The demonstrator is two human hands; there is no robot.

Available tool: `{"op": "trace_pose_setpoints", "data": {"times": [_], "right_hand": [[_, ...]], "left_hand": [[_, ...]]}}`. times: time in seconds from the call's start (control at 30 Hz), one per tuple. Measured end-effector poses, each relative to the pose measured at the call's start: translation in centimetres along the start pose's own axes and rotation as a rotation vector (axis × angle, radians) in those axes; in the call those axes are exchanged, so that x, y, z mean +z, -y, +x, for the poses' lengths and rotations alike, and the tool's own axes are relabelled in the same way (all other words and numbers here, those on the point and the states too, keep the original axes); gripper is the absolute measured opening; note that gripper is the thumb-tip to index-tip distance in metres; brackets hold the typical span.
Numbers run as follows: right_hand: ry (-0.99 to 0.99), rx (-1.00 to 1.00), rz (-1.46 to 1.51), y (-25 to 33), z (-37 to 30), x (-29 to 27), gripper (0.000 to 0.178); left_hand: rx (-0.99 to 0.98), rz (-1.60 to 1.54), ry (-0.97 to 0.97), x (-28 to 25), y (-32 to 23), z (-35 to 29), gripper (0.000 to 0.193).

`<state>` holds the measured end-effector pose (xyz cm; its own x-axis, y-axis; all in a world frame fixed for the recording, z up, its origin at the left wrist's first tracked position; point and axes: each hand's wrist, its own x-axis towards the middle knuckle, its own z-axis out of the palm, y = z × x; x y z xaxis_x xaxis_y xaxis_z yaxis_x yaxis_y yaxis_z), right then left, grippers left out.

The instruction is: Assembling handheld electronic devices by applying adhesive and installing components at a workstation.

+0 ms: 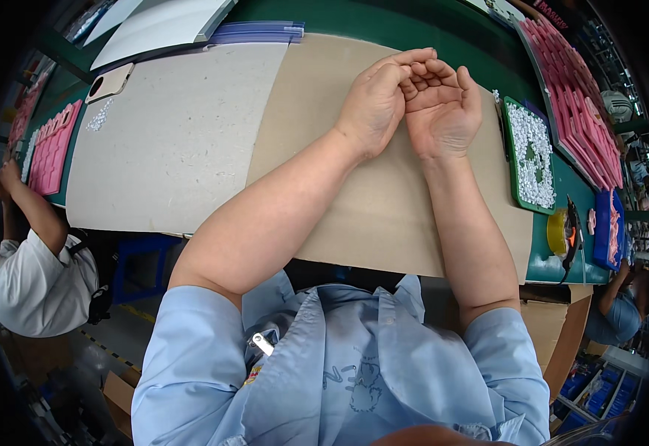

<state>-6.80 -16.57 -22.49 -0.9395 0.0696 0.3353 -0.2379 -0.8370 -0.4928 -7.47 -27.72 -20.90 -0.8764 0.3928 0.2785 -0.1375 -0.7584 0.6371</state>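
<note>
Both halves of my grip meet above the brown sheet [384, 215]: right hand [443, 119] is palm-up, fingers loosely curled and well short of closing, nothing seen on the palm; left hand [375, 104] comes in from the side, fingers bent, tips meeting or overlapping the right's. Can't tell if the left has hold of something small, its inner side is hidden. Progress: can't call a percentage from this view. Green tray [512, 163] is mostly covered with white pieces [527, 134], bare patches toward its middle and lower half, so my read is a few are used and the bulk is left. At 9 o'clock from my hands there's a small loose patch of white bits [100, 117] on the grey sheet [183, 134], just below a pale phone-shaped thing [110, 83]; I'd judge those not sorted away. Can't pick out any one item as finished. Tray sits on the desk [339, 18] at my 4 o'clock, near the right hand but not touching it, just past the brown sheet's edge. Looks: shallow, rectangular, rounded corners, green rim, pieces tiny and whitish, scattered in a jumble, too small for exact shape. Pink stack [581, 111] at 3 o'clock, yellow tape roll [557, 232] between 4 and 5.
</note>
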Motion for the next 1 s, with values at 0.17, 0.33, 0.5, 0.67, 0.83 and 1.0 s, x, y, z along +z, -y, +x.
{"op": "trace_pose_setpoints", "data": {"times": [0.17,0.33,0.5,0.67,0.83,1.0], "right_hand": [[-0.078,0.002,-0.065,-0.3,-0.1,1.1,0.042],[-0.139,0.019,-0.081,-0.2,-0.4,2.4,0.043],[-0.221,0.019,-0.030,-0.1,-0.2,3.0,0.041],[-0.233,0.008,-0.016,0.0,-0.2,2.8,0.041],[-0.199,0.010,-0.036,0.4,-0.2,2.8,0.038],[-0.059,0.000,0.063,0.8,-0.2,1.1,0.038]], "left_hand": [[0.017,-0.039,-0.078,0.3,0.1,-0.1,0.044],[-0.034,-0.170,-0.028,0.2,-0.3,-0.1,0.047],[-0.040,-0.272,-0.006,-0.5,0.2,0.2,0.051],[-0.020,-0.257,-0.037,-0.5,0.4,0.2,0.056],[-0.034,-0.130,-0.008,-0.6,0.3,-0.1,0.057],[0.002,0.012,-0.018,-0.1,0.9,-0.4,0.056]]}}
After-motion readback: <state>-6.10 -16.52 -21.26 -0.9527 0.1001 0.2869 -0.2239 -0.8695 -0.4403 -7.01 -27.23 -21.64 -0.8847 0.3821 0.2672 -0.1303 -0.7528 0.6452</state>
